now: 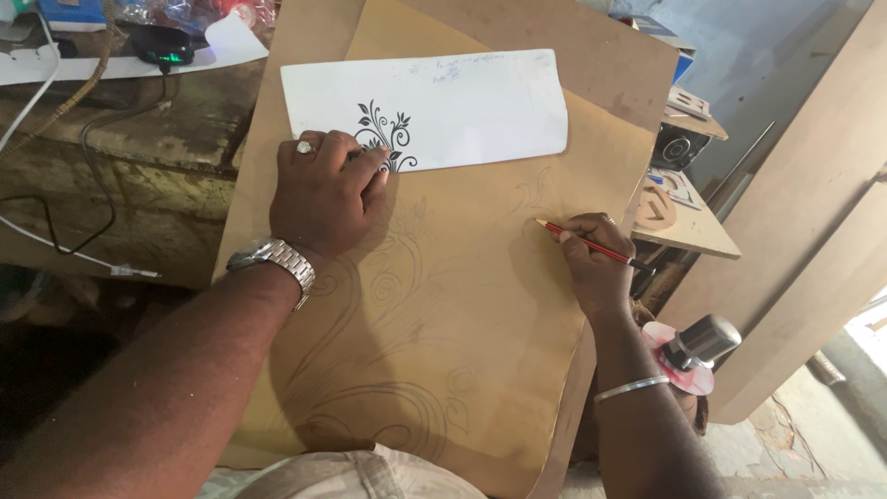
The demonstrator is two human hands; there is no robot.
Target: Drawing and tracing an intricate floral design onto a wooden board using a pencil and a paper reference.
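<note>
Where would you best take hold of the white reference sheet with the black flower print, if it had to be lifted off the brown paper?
Probably the white sheet's free right end, coming from the right. It lies flat on the brown paper, and the left hand presses on its lower left part beside the flower print. The right hand holds the pencil below it, clear of that end.

Left hand (325,189): ring w/ pale stone (305,146) on one finger, silver metal-link watch (274,260) at wrist, forearm bare, no sleeve in view. Right hand (591,259): thin silver bangle (631,389) partway up forearm, arm bare too. Bottom edge of view: bit of light beige/khaki cloth (342,473), creased, w/ a seam or pocket flap.
</note>
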